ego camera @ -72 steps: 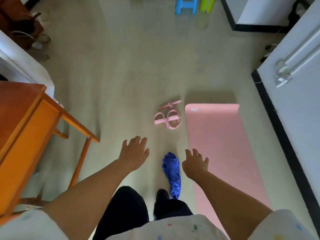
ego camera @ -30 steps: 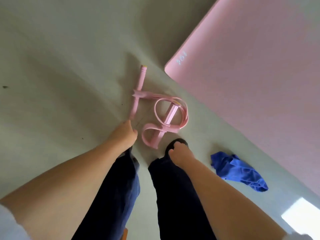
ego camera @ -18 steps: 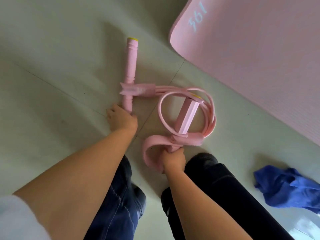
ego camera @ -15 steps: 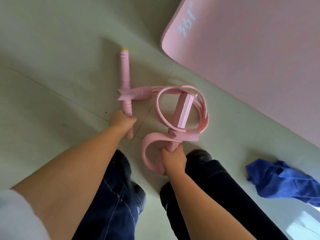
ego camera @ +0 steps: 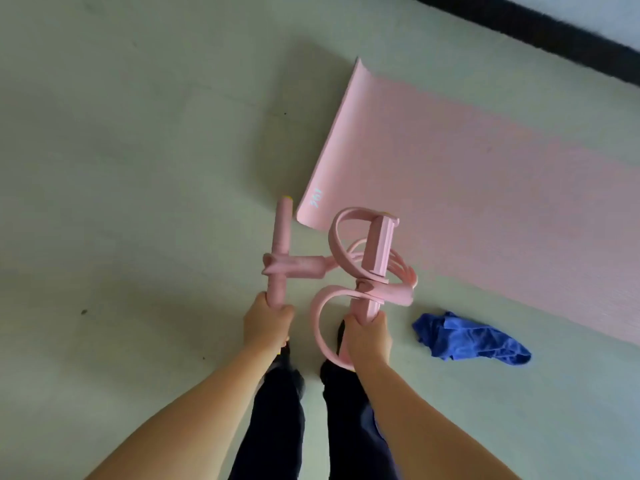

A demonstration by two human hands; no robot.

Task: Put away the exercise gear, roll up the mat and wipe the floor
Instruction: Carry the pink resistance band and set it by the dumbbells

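- The floor (ego camera: 121, 168) is pale grey-green and fills most of the head view; a black skirting band (ego camera: 540, 27) crosses the top right corner, beyond the mat's far side.
- The pink exercise mat (ego camera: 485, 209) lies unrolled and flat on the floor. Its near short end carries small pale lettering at one corner, and the opposite corner of that end curls up a little.
- The person's two forearms reach forward from the bottom edge, toward the mat's lettered corner, above dark trouser legs (ego camera: 273, 420) and dark shoes.
- The pink pedal resistance puller (ego camera: 346, 268) is held off the floor, just in front of the mat's lettered corner. Its foot bar and upper strap loop overlap that corner in the view; its long handle bar stands to the left of the mat's edge, with a yellow cap at the far tip.
- A crumpled blue cloth (ego camera: 474, 341) lies on the floor just beside the mat's long near edge, apart from the puller and to the right of the right hand.
- The left hand (ego camera: 266, 323) grips the near end of the handle bar, fingers curled tight round it.
- The right hand (ego camera: 367, 336) grips the near end of the foot bar, fingers wrapped round it, with the lower strap loop hanging beside the wrist.
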